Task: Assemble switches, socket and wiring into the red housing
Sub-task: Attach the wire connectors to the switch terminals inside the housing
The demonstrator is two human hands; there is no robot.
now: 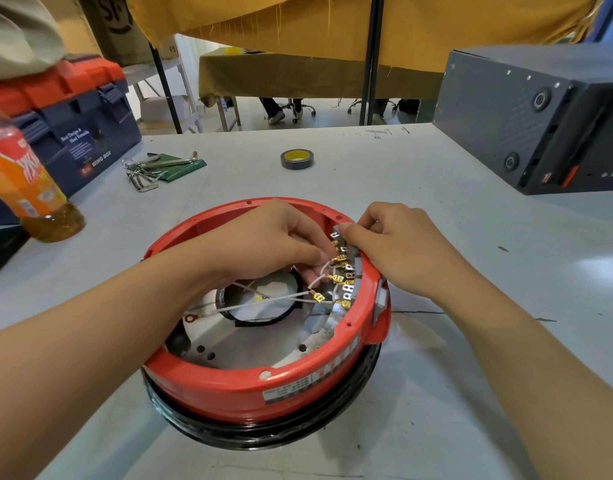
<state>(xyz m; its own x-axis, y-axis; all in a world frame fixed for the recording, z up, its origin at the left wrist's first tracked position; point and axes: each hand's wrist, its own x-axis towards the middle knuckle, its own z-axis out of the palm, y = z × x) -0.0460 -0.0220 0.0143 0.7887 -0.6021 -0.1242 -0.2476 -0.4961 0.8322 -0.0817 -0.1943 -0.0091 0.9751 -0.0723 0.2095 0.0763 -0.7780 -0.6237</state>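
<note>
At the far left a clear plastic bottle (28, 181) with an orange label stands on the pale grey worktop (471, 271), in front of a navy toolbox (80, 126) with an orange-red lid. Farther in, a bunch of bent steel hex keys (152, 169) lies on a green sleeve. In the middle of the worktop, near the front edge, sits the red housing (263, 386), a round glossy plastic ring resting on a black rubbery base, open at the top, with a printed label on its near wall and a shiny metal floor inside. The left hand (263, 244) reaches into it, its fingers pinching thin white wires (274, 299) that end in small brass spade terminals (336, 278). Behind, a roll of dark tape (297, 159) lies flat. The right hand (398, 244) rests over the housing's right rim, fingers curled and pinching the grey switch block (353, 268) with silver tabs set against the inner wall. At the far right stands a boxy dark grey machine (540, 123).
</note>
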